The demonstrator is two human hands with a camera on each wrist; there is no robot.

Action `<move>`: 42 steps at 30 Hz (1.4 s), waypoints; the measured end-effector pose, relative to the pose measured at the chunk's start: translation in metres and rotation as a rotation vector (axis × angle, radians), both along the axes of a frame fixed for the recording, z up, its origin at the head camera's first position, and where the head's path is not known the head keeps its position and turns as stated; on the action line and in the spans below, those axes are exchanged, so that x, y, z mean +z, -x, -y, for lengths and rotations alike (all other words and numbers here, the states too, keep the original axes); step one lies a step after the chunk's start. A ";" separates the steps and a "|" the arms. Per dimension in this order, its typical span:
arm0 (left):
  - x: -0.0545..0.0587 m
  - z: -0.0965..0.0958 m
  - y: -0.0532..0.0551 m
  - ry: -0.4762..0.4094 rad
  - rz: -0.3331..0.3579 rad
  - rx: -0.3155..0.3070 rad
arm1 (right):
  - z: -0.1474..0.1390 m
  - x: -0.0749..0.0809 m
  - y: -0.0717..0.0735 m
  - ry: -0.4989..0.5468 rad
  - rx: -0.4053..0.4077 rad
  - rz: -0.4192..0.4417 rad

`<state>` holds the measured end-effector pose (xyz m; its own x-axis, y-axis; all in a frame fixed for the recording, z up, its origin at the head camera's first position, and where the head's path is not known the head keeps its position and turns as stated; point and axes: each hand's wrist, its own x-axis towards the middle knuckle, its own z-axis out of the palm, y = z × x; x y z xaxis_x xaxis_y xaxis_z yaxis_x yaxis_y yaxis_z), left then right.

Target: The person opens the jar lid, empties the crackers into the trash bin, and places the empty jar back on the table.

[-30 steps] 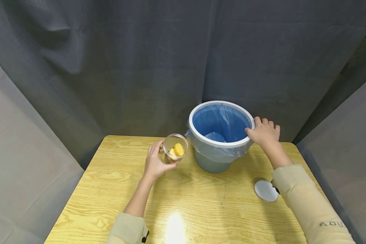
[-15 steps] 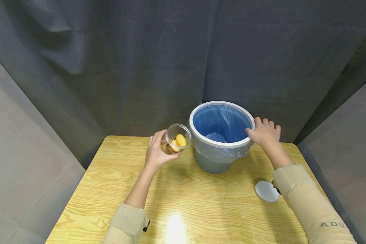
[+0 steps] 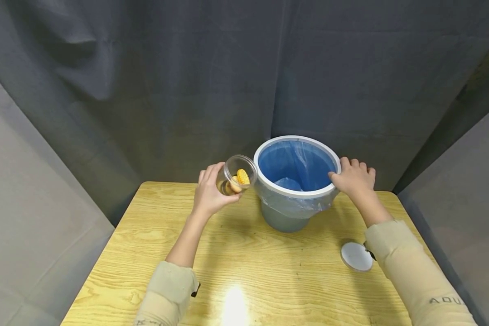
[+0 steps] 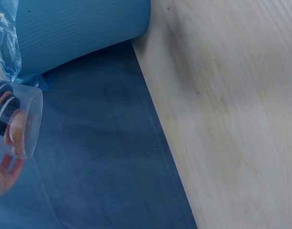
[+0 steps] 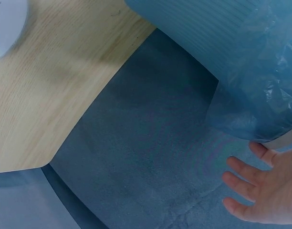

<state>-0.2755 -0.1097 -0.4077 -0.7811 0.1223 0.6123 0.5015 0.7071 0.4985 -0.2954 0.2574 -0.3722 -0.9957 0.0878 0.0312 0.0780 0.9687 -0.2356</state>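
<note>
My left hand grips a clear plastic jar, lidless and tilted, its mouth facing the bin. Inside lie a yellow ridged biscuit and, in the left wrist view, dark sandwich biscuits with white filling beside a tan one. The jar's mouth is right at the left rim of a trash can, lined with a clear bag. My right hand holds the can's right rim, thumb over the white edge; in the right wrist view its other fingers spread outside.
A round white lid lies on the wooden table, near the right sleeve. The can stands at the table's back edge, in front of a dark grey curtain. Lighter grey panels flank the table.
My left hand has raised the jar up and right, from beside the can to its rim, and tilted it further. The right hand has stayed at the rim.
</note>
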 end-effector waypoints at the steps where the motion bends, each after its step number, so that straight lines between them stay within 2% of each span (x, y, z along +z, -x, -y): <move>1: 0.002 -0.001 0.000 0.006 0.005 0.006 | 0.000 0.000 0.000 0.000 -0.001 0.000; 11: 0.022 -0.005 0.007 0.082 0.034 0.081 | 0.000 -0.003 0.003 -0.008 0.000 -0.002; 16: 0.031 -0.008 0.012 0.104 0.059 0.078 | 0.000 -0.002 0.004 -0.014 -0.004 0.001; 27: 0.043 -0.013 0.021 0.189 0.145 0.101 | 0.002 -0.003 0.002 -0.020 0.002 -0.020; 34: 0.051 -0.016 0.028 0.273 0.132 0.114 | 0.002 -0.003 0.003 -0.019 0.006 -0.028; 42: 0.058 -0.024 0.032 0.314 0.141 0.108 | 0.003 -0.002 0.002 -0.022 0.005 -0.016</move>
<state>-0.3076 -0.0862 -0.3493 -0.8740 0.1996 0.4430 0.3575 0.8817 0.3081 -0.2974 0.2542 -0.3746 -0.9954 0.0822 0.0485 0.0700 0.9741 -0.2151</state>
